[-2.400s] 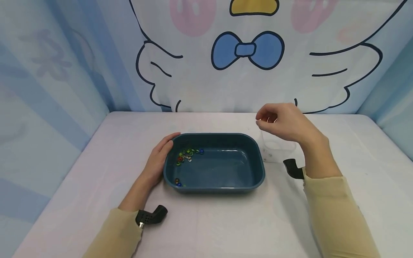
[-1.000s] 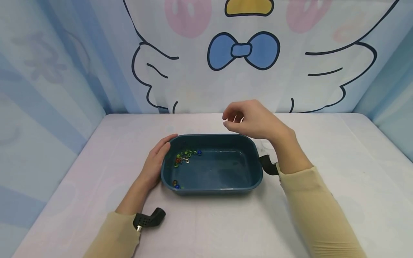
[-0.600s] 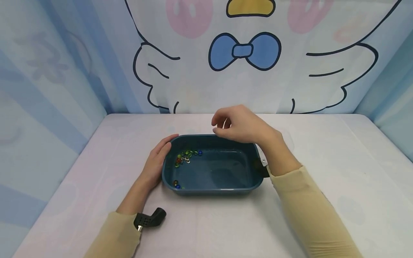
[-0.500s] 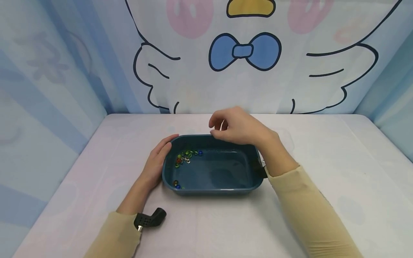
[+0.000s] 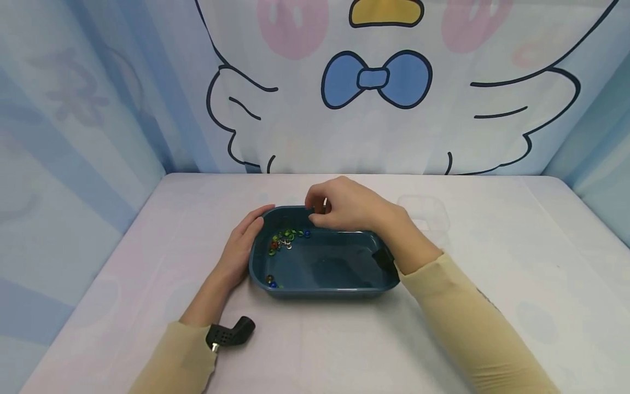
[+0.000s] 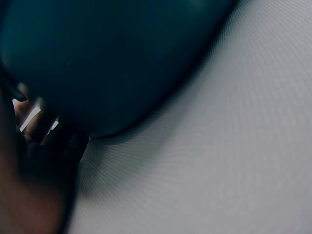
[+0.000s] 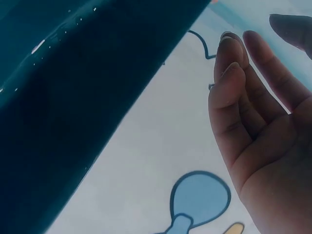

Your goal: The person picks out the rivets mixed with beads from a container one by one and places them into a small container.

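Note:
A dark teal plastic basin stands on the table in the head view. Small coloured glass marbles lie grouped at its left side, several of them green, with a blue one near the front left corner. My left hand rests along the basin's left end, fingers extended against the outer wall and thumb at the rim; the left wrist view shows these fingers in shadow. Over the basin's back rim hovers my right hand, fingers loosely bent. In the right wrist view its thumb is apart from the fingers, with nothing between.
A clear plastic box stands on the pale tablecloth right of the basin, partly behind the right forearm. A cartoon-printed curtain closes off the back. Each wrist carries a small black camera.
My right hand has moved left from above the clear box to over the basin's back rim and come lower. The left hand and basin have stayed in place.

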`<state>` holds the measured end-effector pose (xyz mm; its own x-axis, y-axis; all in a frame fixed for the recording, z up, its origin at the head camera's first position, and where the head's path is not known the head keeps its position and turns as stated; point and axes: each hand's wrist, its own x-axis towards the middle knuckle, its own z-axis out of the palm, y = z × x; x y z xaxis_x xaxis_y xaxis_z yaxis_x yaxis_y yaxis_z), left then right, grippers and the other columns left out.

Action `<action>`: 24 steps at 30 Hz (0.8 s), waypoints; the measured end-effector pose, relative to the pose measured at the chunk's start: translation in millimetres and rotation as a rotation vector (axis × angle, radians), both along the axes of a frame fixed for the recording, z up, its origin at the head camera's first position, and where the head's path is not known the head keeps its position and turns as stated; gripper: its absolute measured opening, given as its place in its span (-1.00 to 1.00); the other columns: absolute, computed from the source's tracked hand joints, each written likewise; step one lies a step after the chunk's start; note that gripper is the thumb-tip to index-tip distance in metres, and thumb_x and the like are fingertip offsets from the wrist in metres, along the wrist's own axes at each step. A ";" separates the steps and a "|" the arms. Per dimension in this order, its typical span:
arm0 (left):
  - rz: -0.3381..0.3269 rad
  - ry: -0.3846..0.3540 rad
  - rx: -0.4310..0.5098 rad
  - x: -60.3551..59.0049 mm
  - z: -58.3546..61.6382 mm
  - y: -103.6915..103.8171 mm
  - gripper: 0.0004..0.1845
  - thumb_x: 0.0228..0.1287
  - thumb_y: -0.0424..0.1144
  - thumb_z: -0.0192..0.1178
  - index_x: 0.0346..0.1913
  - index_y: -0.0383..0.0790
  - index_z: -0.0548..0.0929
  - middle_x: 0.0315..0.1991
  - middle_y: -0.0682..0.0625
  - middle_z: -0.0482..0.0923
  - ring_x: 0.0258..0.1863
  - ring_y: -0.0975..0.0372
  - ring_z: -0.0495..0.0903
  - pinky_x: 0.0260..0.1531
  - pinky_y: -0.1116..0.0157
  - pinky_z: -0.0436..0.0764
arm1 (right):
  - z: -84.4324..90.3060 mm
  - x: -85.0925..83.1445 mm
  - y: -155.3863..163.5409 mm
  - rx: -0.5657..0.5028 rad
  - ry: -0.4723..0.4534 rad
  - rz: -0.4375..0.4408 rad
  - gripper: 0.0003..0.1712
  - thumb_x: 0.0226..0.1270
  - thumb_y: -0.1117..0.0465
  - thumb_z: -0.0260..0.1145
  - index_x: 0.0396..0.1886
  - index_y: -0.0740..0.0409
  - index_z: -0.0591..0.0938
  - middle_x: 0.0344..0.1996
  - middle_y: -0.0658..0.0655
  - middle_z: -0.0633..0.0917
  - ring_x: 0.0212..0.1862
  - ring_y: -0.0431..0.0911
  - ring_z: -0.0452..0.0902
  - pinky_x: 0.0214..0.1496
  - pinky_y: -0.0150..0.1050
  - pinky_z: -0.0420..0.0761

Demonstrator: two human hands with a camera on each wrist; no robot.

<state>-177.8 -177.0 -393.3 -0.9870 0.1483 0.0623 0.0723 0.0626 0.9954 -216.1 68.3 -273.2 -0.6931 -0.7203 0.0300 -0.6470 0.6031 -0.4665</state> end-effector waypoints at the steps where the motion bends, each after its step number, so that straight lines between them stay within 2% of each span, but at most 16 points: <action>1: 0.000 0.000 -0.002 -0.1 0.0 0.0 -0.51 0.68 -0.06 -0.23 0.50 -0.13 0.34 0.45 -0.05 0.32 0.44 0.13 0.25 0.45 0.06 0.15 | -0.5 -0.1 -1.0 0.007 -0.003 0.004 -0.76 0.37 0.20 0.34 -0.03 0.17 0.71 -0.24 0.01 0.71 -0.21 -0.13 0.59 -0.13 -0.20 0.62; 10: -0.007 -0.005 -0.014 0.0 0.7 -0.4 -0.51 0.68 -0.05 -0.23 0.50 -0.13 0.33 0.45 -0.05 0.31 0.44 0.13 0.24 0.45 0.04 0.14 | -4.4 -1.3 -8.8 0.051 -0.011 0.043 -0.77 0.37 0.19 0.35 -0.04 0.16 0.70 -0.29 -0.02 0.69 -0.23 -0.14 0.57 -0.12 -0.21 0.60; 16: -0.005 0.005 -0.026 0.2 1.1 -1.0 -0.51 0.68 -0.05 -0.24 0.50 -0.12 0.34 0.45 -0.06 0.31 0.45 0.12 0.23 0.46 0.04 0.12 | -7.1 -2.0 -12.5 0.036 -0.059 0.090 -0.77 0.38 0.20 0.34 -0.02 0.15 0.69 -0.31 -0.02 0.68 -0.26 -0.14 0.56 -0.15 -0.24 0.60; 24: -0.016 -0.001 -0.006 0.0 1.6 -1.2 -0.51 0.68 -0.06 -0.23 0.50 -0.13 0.34 0.45 -0.05 0.32 0.44 0.14 0.23 0.45 0.07 0.14 | -13.9 -4.1 -17.1 0.060 -0.101 0.111 -0.72 0.37 0.20 0.35 0.02 0.19 0.67 -0.30 -0.02 0.68 -0.26 -0.15 0.57 -0.17 -0.24 0.59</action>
<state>-177.9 -178.2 -391.7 -0.9845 0.1644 0.0607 0.0726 0.0674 0.9951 -220.2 51.1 -287.1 -0.6064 -0.7909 -0.0816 -0.6628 0.5595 -0.4977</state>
